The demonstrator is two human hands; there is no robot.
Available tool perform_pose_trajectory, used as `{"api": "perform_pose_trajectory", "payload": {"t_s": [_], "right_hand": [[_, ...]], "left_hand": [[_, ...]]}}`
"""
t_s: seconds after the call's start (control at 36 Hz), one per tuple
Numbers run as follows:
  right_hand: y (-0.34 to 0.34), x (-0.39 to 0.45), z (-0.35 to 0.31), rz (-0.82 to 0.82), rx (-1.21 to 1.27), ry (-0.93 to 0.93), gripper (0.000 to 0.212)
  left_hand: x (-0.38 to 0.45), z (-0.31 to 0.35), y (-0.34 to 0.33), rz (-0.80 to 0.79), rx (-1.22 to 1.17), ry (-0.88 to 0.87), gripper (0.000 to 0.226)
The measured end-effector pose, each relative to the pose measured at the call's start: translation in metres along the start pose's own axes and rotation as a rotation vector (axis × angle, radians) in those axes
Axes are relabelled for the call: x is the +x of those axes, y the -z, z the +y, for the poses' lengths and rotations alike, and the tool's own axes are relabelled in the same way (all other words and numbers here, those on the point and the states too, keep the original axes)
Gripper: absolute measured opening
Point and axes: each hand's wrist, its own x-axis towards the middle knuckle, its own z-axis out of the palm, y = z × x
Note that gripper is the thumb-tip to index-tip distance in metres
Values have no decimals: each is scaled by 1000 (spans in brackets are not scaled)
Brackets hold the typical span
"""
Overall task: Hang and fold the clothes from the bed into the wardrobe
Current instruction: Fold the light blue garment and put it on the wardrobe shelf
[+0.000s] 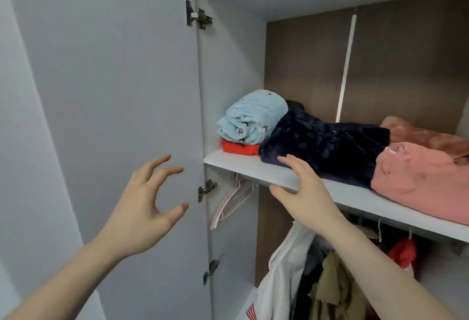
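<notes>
The wardrobe's white upper shelf (350, 196) carries folded clothes: a rolled light blue garment (251, 116) on a red one (239, 148), a dark navy fleece (327, 147) in the middle, and pink garments (418, 180) at the right. My right hand (304, 192) is spread at the shelf's front edge, fingertips against the navy fleece. My left hand (144, 208) hovers in front of the open door with loosely curved fingers, holding nothing.
The grey wardrobe door (106, 91) stands open at the left. Under the shelf hang pink empty hangers (233, 200), a white garment (286, 274), an olive one (335, 284) and a red one (403, 251) on the rail.
</notes>
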Motion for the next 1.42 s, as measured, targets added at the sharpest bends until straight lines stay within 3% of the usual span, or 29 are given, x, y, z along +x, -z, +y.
{"api": "perform_pose_trajectory", "payload": {"t_s": [0.11, 0.31, 0.39, 0.5, 0.67, 0.86, 1.06, 1.42], "right_hand": [[-20, -24, -28, -74, 17, 76, 61], [-32, -62, -65, -80, 21, 113, 56], [-35, -81, -77, -56, 40, 95, 55], [-40, -107, -92, -34, 36, 75, 53], [-51, -146, -112, -18, 31, 39, 52], [-48, -191, -119, -11, 6, -11, 56], [-31, -206, -129, 36, -6, -61, 54], [12, -210, -127, 63, -46, -87, 57]], "left_hand": [[-40, -27, 39, 144, 118, 96, 61], [-63, -64, 77, 379, 74, 315, 88], [-64, -77, 84, 349, 53, 405, 103], [-66, -92, 89, 177, -29, 474, 111], [-62, -102, 79, -11, -353, 443, 69], [-57, -113, 70, 85, -279, 526, 24], [-64, -97, 62, 57, -260, 458, 19], [-67, -18, 25, -80, -79, 223, 36]]}}
